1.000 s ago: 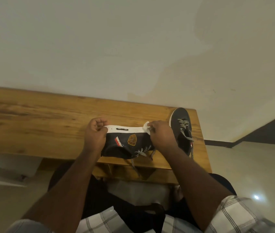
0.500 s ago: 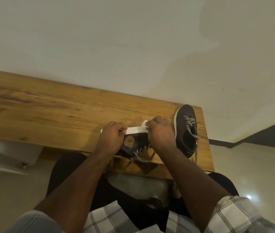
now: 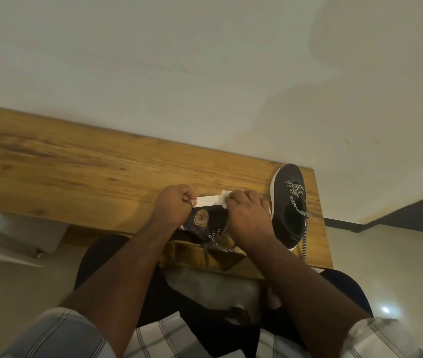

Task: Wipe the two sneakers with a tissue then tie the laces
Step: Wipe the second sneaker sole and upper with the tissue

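A sneaker (image 3: 205, 220), drawn nearer the counter (image 3: 76, 177) edge than a second ago, is gripped by the left hand (image 3: 173, 205) while a tissue (image 3: 224, 202) is pinched against its white sole by the right hand (image 3: 246, 215) fingers, wiping seemingly unfinished.

Wooden table (image 3: 81, 161) against cream wall (image 3: 179, 60), glossy floor (image 3: 399, 267)
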